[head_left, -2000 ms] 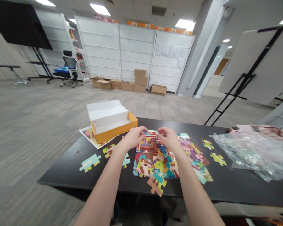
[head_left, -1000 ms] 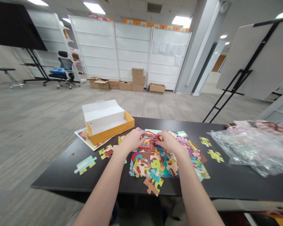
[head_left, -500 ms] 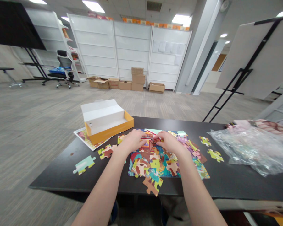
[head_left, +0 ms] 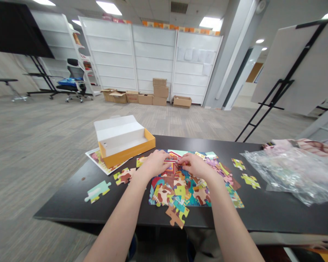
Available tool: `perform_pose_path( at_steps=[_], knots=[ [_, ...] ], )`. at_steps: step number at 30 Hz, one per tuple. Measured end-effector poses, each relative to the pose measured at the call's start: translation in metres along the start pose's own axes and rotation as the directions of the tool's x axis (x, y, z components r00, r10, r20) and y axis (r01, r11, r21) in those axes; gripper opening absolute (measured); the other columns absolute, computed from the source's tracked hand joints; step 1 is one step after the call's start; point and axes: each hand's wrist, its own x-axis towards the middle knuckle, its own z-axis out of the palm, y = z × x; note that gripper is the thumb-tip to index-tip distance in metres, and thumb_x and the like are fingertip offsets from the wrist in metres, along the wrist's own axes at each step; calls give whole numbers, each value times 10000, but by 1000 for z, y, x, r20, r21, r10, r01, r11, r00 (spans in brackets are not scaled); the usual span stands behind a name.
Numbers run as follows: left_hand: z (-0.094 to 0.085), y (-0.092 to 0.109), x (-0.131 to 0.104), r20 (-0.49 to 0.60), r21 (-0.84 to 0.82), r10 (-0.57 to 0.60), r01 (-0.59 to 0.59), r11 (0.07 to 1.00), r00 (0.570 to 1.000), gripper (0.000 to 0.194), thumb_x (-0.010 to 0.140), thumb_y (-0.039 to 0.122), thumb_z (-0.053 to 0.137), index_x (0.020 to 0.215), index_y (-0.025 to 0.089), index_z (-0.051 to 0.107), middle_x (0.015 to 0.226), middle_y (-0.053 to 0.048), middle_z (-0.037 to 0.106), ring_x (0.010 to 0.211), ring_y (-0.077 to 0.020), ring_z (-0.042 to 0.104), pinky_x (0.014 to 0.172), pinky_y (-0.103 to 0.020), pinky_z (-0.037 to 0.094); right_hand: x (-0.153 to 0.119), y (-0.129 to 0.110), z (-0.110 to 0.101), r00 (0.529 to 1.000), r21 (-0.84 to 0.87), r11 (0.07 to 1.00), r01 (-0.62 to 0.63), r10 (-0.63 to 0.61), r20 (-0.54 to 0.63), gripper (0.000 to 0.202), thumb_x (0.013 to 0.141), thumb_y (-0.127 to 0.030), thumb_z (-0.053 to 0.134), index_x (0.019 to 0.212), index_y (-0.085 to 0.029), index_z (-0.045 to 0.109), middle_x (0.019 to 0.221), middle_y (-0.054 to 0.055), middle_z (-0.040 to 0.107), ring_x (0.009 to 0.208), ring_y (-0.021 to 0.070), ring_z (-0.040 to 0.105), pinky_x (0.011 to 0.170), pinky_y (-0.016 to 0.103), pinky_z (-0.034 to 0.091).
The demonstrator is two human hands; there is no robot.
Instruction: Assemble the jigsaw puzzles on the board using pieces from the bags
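Red cardboard puzzle pieces with white trim (head_left: 172, 161) sit at the centre of the frame, between the fingertips of the left hand (head_left: 154, 163) and the right hand (head_left: 194, 166), perhaps so that both ends are steadied at once. Each hand has its fingers bent toward the thumb; whether they pinch the pieces or only press on them, I cannot tell. Just below, multicoloured cardboard pieces (head_left: 177, 189) overlap on the black bench (head_left: 71, 196), seemingly for easy reach. Left of centre, a yellow cardboard box with a white inside (head_left: 127, 152) stands open, partly on a printed paper sheet (head_left: 95, 158), its lid tipped back. Crinkled transparent plastic (head_left: 295, 173) lies at the right edge, apparently there to leave working room
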Motion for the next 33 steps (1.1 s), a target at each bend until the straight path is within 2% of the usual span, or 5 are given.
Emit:
perform_pose_path(
  at_steps=[4,11,15,18,33],
  knots=[
    [0,-1,0,-4,-9,7,-7,1000,1000,294,907,342,617,1164,228,704,1115,-84,698,1048,-251,629,950,-345,501,-3,2,0,1000,21,1000,-12,12,-4,342,756,-30,599,957,-212,808,1036,55,718,804,163,644,791,268,485],
    [0,2,1,3,0,7,-7,1000,1000,284,916,344,611,1152,217,702,1123,-93,689,1050,-255,624,957,-357,497,-7,-1,-6,1000,71,997,-13,11,27,312,763,-23,599,902,-222,796,1007,35,717,825,156,639,771,254,479],
    [0,3,1,8,-3,6,-6,1000,1000,288,927,343,597,1163,219,704,1135,-95,684,1072,-250,621,968,-346,492,-6,-2,-5,997,13,998,-56,56,-58,201,809,-132,667,970,-202,765,989,53,714,877,180,646,815,279,479],
    [-1,4,0,7,18,8,-8,1000,1000,296,934,352,589,1172,216,701,1147,-99,678,1068,-255,617,954,-353,497,-6,-1,-6,988,-91,991,-101,89,-123,275,804,-222,726,1073,-168,739,1097,111,687,983,223,640,886,320,467],
    [-2,7,-1,17,12,25,-26,1000,1000,239,940,317,581,1123,215,697,1110,-88,662,1054,-240,609,942,-341,493,-7,-9,-11,995,-127,988,-88,80,-68,245,826,-206,694,1063,-168,745,1043,103,717,980,231,643,882,309,466]
  ],
)
